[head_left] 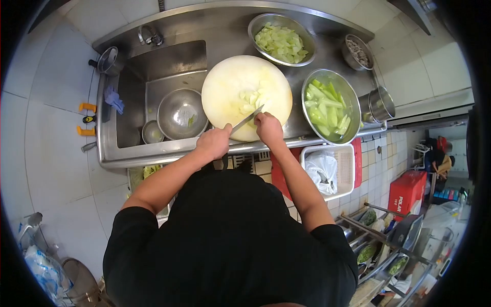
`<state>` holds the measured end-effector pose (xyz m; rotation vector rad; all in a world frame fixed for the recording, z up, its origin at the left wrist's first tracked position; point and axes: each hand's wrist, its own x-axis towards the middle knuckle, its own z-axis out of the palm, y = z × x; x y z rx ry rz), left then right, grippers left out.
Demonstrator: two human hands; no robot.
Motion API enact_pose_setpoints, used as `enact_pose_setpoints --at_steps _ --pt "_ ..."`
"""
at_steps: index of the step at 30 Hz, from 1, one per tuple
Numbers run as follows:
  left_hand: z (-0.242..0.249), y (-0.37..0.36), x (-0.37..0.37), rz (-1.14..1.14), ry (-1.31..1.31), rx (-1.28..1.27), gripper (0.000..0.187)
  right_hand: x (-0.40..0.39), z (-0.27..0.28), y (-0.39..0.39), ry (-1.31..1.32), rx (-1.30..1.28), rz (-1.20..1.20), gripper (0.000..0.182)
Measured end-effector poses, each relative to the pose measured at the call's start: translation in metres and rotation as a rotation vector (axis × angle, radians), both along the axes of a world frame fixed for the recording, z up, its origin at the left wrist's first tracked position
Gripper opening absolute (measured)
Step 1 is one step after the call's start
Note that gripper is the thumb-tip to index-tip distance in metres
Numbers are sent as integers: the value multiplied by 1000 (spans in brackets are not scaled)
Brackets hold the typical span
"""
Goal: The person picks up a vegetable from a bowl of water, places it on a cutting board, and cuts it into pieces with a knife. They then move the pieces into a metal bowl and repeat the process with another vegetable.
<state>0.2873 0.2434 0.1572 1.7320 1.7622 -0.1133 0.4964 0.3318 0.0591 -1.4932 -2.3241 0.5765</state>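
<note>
Stainless steel counter [327, 38] with built-in sink [169, 64], set against pale tiled walls; tap [149, 36] at the back. Floor of pale square tiles.

On the counter: round white cutting board [225, 84], overlapping the sink edge, bearing a heap of pale green cut vegetable [251, 98]. Left hand [214, 143] clenched around the handle of a knife [246, 119], blade angled up onto the board near the heap. Right hand [268, 128] at the board's near edge beside the blade; its grasp cannot be told.

Behind the board: metal bowl of chopped pieces [282, 43]. Right of the board: metal bowl of green strips [327, 107], a steel pot [379, 104], a smaller bowl [358, 52].

In the sink: empty metal bowl [180, 113], small bowl [152, 132].

Below the counter: white basket [348, 169] holding a plastic bag [321, 171]; red box [406, 192] on the floor.
</note>
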Motion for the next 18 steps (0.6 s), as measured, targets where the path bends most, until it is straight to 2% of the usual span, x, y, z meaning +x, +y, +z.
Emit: enact_pose_setpoints --at_steps 14,16,18 --pt "-13 -6 -4 -35 -5 56 23 1 0 -12 -39 -5 -67 9" --pt "2 -9 1 -38 -8 80 23 4 1 -16 -57 -5 -71 10" --pt "-10 -10 -1 -47 -5 48 23 2 2 -16 -86 -5 -85 10"
